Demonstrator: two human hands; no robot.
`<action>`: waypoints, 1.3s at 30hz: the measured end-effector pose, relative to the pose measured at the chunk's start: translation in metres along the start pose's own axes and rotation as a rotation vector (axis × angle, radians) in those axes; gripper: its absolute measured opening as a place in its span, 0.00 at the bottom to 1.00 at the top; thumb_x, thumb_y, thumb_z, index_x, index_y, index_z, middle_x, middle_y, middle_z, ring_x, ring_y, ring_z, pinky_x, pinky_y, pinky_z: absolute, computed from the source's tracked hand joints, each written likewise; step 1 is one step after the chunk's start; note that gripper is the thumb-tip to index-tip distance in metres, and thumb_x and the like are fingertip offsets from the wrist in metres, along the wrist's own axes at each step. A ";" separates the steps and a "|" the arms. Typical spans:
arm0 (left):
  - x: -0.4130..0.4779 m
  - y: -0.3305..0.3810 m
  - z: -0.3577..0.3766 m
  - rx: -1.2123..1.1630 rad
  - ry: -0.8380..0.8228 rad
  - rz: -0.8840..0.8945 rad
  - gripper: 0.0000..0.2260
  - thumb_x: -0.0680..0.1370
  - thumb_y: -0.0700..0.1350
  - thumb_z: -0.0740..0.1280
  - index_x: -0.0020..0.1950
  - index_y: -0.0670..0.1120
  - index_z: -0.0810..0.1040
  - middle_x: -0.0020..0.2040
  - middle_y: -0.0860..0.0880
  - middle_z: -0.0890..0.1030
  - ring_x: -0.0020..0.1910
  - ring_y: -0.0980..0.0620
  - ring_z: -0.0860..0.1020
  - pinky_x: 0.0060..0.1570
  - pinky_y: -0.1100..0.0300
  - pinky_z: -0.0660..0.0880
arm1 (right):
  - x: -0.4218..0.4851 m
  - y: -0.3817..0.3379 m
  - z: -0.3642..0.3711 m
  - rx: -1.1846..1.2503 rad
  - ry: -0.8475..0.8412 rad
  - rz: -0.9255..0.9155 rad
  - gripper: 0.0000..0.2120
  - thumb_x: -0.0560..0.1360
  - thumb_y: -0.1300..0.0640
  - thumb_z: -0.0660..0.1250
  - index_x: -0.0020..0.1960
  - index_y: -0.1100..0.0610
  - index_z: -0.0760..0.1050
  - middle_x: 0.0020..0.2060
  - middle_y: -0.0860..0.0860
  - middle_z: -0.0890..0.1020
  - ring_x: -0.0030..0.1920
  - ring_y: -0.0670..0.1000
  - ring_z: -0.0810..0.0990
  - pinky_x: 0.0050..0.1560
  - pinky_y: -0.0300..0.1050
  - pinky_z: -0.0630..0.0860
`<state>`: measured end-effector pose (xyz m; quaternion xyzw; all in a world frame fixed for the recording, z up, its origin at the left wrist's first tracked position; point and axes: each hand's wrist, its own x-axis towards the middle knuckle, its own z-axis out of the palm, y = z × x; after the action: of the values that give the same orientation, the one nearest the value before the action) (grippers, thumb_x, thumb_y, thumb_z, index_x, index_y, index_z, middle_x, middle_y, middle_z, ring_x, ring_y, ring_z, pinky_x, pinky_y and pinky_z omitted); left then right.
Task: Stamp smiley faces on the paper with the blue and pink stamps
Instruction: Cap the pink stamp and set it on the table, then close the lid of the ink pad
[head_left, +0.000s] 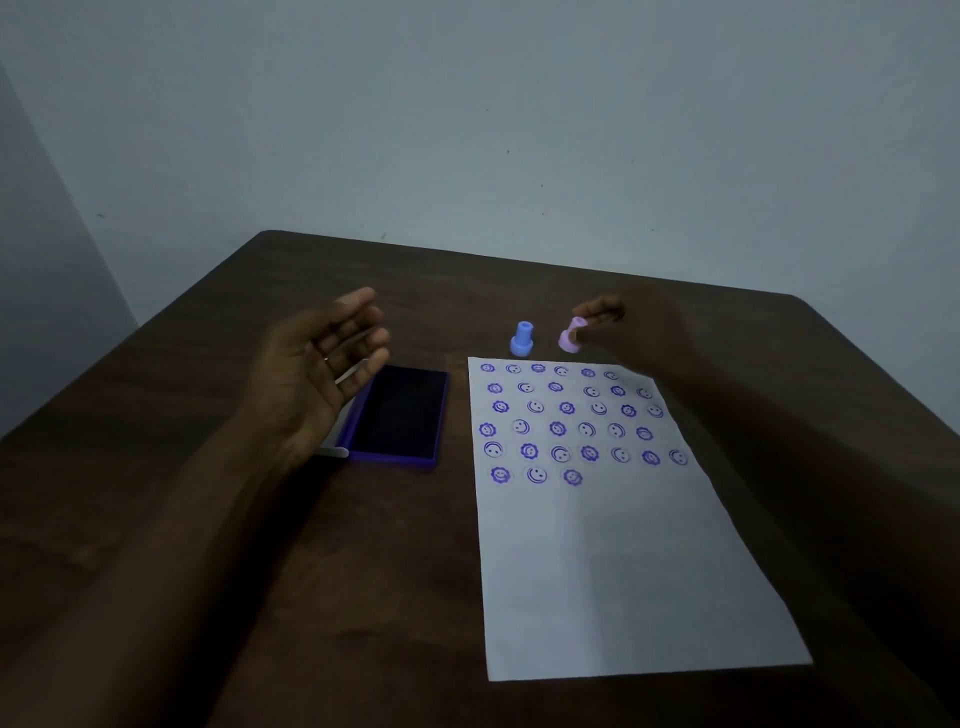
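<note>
A sheet of white paper (623, 545) lies on the dark wooden bench (311, 571), its upper part covered with rows of purple smiley faces (558, 428), some plain circles and some with scalloped edges; the lowest row holds only three prints, and the lower half of the sheet is blank. Just beyond the paper's far edge the blue stamp (522, 339) stands upright on the bench, untouched. Beside it, to the right, the right hand (639, 332) pinches the pink stamp (570, 335) by its handle between thumb and fingers (605, 310), the stamp tilted with its wide base down and to the left, close to the bench; whether it touches the surface cannot be told. The left hand (317, 364) hovers open and empty, palm turned inward, fingers loosely spread, above the near left side of an open purple ink pad (400, 413) that sits left of the paper, apart from it.
</note>
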<state>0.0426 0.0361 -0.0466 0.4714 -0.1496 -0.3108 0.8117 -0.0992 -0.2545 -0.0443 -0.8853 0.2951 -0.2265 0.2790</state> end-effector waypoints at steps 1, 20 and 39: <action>0.000 0.000 -0.001 -0.003 -0.004 -0.001 0.10 0.78 0.46 0.65 0.57 0.48 0.82 0.44 0.53 0.85 0.44 0.56 0.83 0.40 0.64 0.80 | 0.000 0.002 0.001 -0.012 -0.009 0.002 0.09 0.68 0.56 0.76 0.48 0.57 0.86 0.45 0.52 0.87 0.42 0.44 0.81 0.34 0.20 0.67; -0.001 -0.002 0.000 -0.006 -0.023 -0.014 0.11 0.77 0.47 0.65 0.58 0.48 0.82 0.45 0.52 0.85 0.44 0.56 0.83 0.41 0.63 0.80 | 0.002 0.015 0.009 -0.007 -0.068 0.005 0.03 0.70 0.60 0.73 0.43 0.58 0.85 0.40 0.50 0.87 0.40 0.46 0.82 0.44 0.33 0.75; 0.001 -0.003 -0.001 -0.003 -0.004 -0.020 0.12 0.78 0.46 0.65 0.58 0.47 0.82 0.46 0.51 0.85 0.45 0.55 0.82 0.41 0.63 0.80 | -0.006 0.009 0.008 0.004 0.002 0.091 0.13 0.67 0.53 0.76 0.50 0.53 0.85 0.46 0.51 0.87 0.48 0.51 0.84 0.52 0.45 0.76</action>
<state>0.0425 0.0351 -0.0493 0.4709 -0.1463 -0.3201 0.8090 -0.1028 -0.2538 -0.0571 -0.8700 0.3351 -0.2152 0.2906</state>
